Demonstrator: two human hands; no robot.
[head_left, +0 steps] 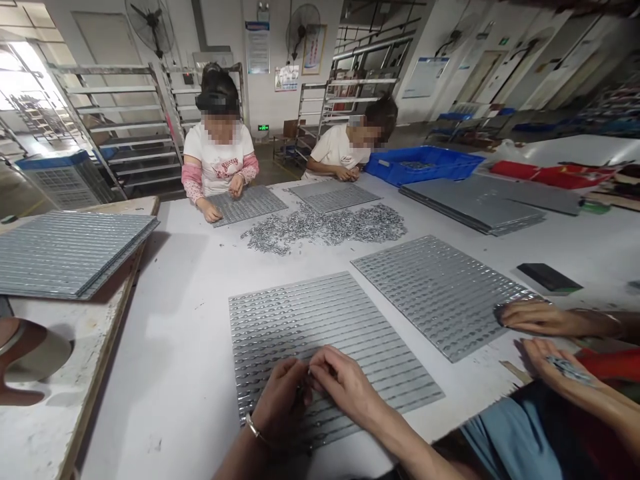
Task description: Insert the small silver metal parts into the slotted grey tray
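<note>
A grey board (345, 313) with parallel grooves lies flat on the white table in front of me. Small shiny metal pieces (260, 327) fill its left part in rows; fewer show toward the right. Over the board's near side, my left hand (284, 397), with a bracelet at the wrist, is curled closed, and whatever lies in its fingers is dark and hidden. My right hand (345, 383) meets it with thumb and forefinger pinched together. Anything in that pinch is too small to name.
Loose metal pieces (330, 227) lie heaped mid-table. A neighbour's hand (545, 317) touches another grooved board (430, 293); their other palm (565, 367) carries pieces. Two people work opposite. Stacked boards (75, 247) and a cup (40, 353) stand left, a blue bin (425, 163) back right.
</note>
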